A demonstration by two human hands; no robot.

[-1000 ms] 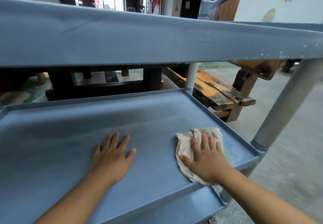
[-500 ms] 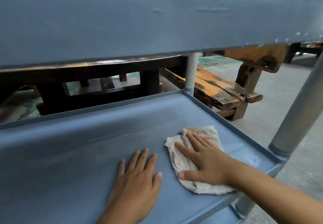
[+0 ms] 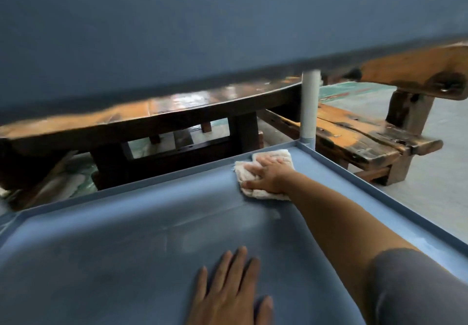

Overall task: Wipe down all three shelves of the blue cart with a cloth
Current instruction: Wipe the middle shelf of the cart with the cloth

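Observation:
The blue cart's middle shelf [image 3: 131,238] fills the lower view, with a raised rim around it. The top shelf's side [image 3: 202,20] looms across the upper half. A crumpled cream cloth [image 3: 260,193] lies in the far right corner of the middle shelf, close to the far rim. My right hand [image 3: 268,175] presses flat on the cloth, arm stretched forward. My left hand [image 3: 228,296] rests flat on the shelf near the front, fingers spread, holding nothing. The bottom shelf is out of sight.
A grey cart post [image 3: 309,106] rises from the far right corner. Behind the cart stands a dark wooden table [image 3: 162,119], with a worn wooden bench [image 3: 359,134] to the right. Grey concrete floor [image 3: 440,177] lies to the right.
My right hand has slid the cloth from the front right of the shelf to the far right corner. The view has dropped lower under the top shelf. My left hand stays flat.

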